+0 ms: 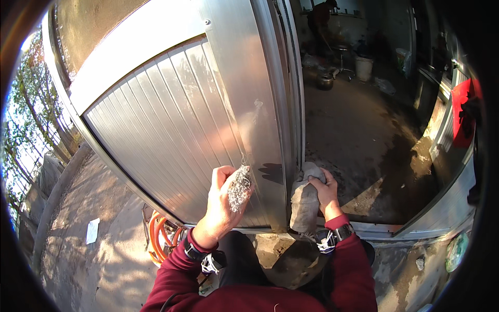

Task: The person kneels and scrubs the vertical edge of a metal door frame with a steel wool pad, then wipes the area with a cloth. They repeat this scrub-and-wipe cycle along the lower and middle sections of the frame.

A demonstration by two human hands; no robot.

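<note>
A tangled steel wool scouring pad (239,189) is gripped in my left hand (220,199), close in front of the ribbed metal door panel (167,128). My right hand (326,193) grips a damp-looking grey cloth (305,202) beside the door's vertical edge. The cloth is bunched at its top and hangs down to near the threshold. Pale smears mark the smooth metal door stile (255,113) above my hands. The shadow of a hand falls on that stile, left of the cloth.
An orange hose (158,238) lies coiled at the door's lower left. Inside the dim room, a person (321,23) bends near a white bucket (364,68) and a metal pot (324,81). A metal threshold (374,235) crosses the doorway. White paper (92,231) lies outside.
</note>
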